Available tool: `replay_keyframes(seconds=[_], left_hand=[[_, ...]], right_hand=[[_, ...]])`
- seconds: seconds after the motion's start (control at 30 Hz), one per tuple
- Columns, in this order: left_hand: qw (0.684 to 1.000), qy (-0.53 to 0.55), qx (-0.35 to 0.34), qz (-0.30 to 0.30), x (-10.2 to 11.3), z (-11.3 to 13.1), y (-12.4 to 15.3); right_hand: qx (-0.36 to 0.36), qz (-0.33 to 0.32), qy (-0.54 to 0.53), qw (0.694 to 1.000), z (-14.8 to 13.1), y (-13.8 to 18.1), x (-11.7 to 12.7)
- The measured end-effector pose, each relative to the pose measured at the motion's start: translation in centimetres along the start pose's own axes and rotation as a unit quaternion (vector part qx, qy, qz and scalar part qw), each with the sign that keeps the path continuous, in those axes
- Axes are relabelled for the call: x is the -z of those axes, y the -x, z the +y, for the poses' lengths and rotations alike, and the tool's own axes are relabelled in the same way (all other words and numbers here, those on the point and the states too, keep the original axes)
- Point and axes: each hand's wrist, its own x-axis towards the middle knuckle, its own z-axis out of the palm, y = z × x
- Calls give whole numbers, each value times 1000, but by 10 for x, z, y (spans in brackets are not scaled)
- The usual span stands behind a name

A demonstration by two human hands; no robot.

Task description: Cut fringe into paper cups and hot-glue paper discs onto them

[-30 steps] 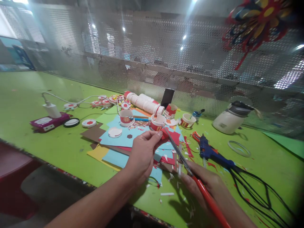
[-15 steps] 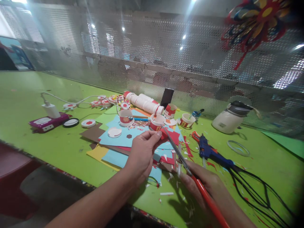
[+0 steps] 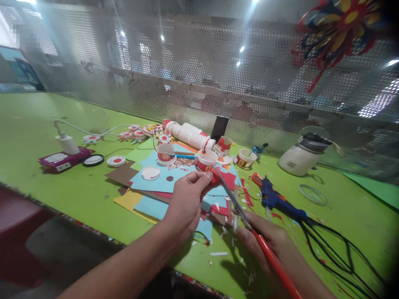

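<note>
Between thumb and fingers, my left hand (image 3: 190, 193) pinches a small piece of red paper (image 3: 215, 176). My right hand (image 3: 264, 234) is closed around red-handled scissors (image 3: 233, 200), whose metal blades point up and left to the edge of that paper. Whether the blades are parted is hard to see. Below both hands lies a stack of coloured paper, with a light blue sheet (image 3: 149, 206) among the top ones. A red-and-white paper cup (image 3: 206, 161) stands just beyond my left fingertips.
A blue glue gun (image 3: 274, 199) with a black cord lies to the right, near a white jar (image 3: 301, 155). On the left sits a purple power strip (image 3: 64, 160) with a plugged-in charger. Rolled white cups (image 3: 190, 135) and a dark phone (image 3: 219, 128) are farther back. Paper scraps litter the table.
Both hands, the red paper and the scissors stay almost in place. At the far upper left, the dark shape in the background is gone.
</note>
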Motion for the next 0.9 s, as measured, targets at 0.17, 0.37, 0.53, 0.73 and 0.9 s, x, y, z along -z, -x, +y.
replay_keyframes(seconds=[0.17, 0.37, 0.53, 0.73, 0.9], left_hand=[[1000, 0, -1, 1, 1, 0, 0], [1000, 3, 6, 7, 1, 0, -1], [1000, 0, 10, 9, 2, 0, -2], [1000, 0, 2, 2, 3, -1, -3], [1000, -1, 9, 6, 2, 0, -1]], right_hand=[[-6, -8, -5, 1000, 1, -1, 0], [-16, -14, -6, 1000, 0, -1, -1], [-15, -18, 4, 1000, -1, -1, 0], [-23, -18, 23, 999, -1, -2, 1], [-11, -9, 23, 1000, 2, -1, 0]])
